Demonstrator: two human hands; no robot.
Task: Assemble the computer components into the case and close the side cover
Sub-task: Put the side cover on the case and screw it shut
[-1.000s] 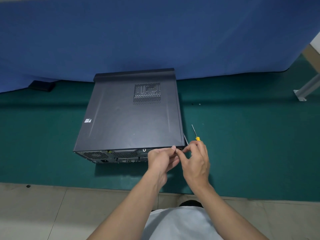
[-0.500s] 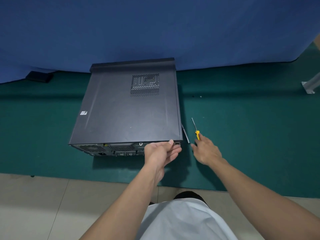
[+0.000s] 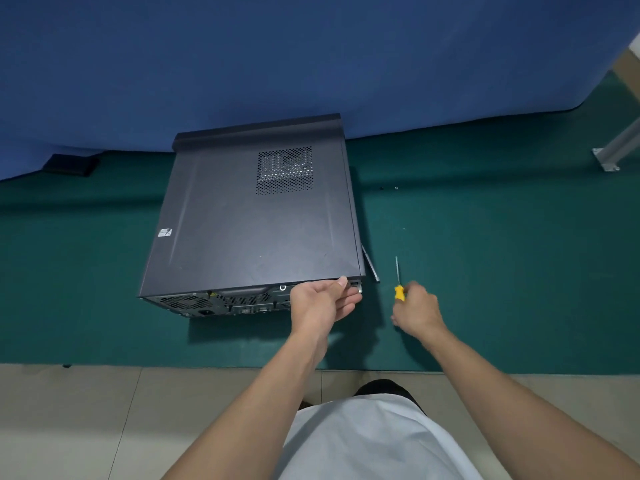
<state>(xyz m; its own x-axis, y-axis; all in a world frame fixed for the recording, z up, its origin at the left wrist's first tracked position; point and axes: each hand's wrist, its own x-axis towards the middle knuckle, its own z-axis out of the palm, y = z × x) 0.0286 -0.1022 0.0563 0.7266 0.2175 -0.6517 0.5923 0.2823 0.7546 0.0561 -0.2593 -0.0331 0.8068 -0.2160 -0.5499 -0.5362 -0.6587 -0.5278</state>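
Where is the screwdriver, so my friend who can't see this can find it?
Find the big black computer case lying on the green mat. Just right of its near corner, at the right hand, lies the screwdriver. Its yellow handle and thin metal shaft set it apart from the plain grey strip beside the case.

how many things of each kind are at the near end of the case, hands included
computer case: 1
yellow-handled screwdriver: 1
slim grey rod: 1
hands: 2 (left hand, right hand)
total: 5
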